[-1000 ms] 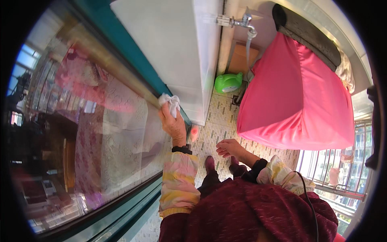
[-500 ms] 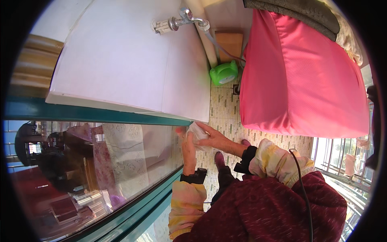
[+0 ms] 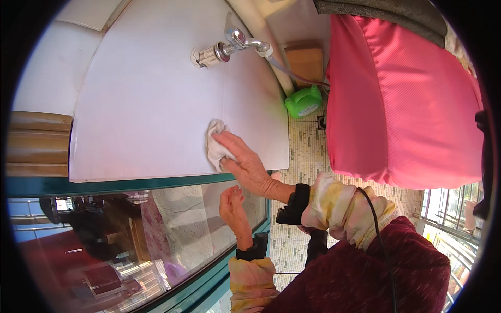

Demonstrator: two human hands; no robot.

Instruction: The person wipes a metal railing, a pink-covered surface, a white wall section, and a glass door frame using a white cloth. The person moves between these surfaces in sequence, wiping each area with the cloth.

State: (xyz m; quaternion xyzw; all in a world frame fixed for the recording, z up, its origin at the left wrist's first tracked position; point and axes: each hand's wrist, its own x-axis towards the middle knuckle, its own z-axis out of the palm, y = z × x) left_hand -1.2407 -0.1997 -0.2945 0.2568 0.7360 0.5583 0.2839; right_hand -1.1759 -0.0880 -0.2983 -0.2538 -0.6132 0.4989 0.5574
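Note:
A crumpled white cloth [image 3: 215, 152] lies against the white wall panel [image 3: 141, 115], below the tap. My right hand [image 3: 245, 164] is closed on it, with the fingers pressing it to the panel. Lower down, in front of the glass, my left hand [image 3: 234, 208] is raised with its fingers curled in. Nothing shows in that hand. A dark band goes round each wrist.
A chrome tap [image 3: 237, 44] with a grey hose juts from the panel. A green jug [image 3: 304, 102] stands on the tiled floor beside a pink-covered box shape [image 3: 407, 104]. A teal-framed glass window [image 3: 188, 219] runs along the left.
The cloth was between both hands near the panel's lower corner. My right hand has carried it up and left onto the panel, and my left hand has let go of it.

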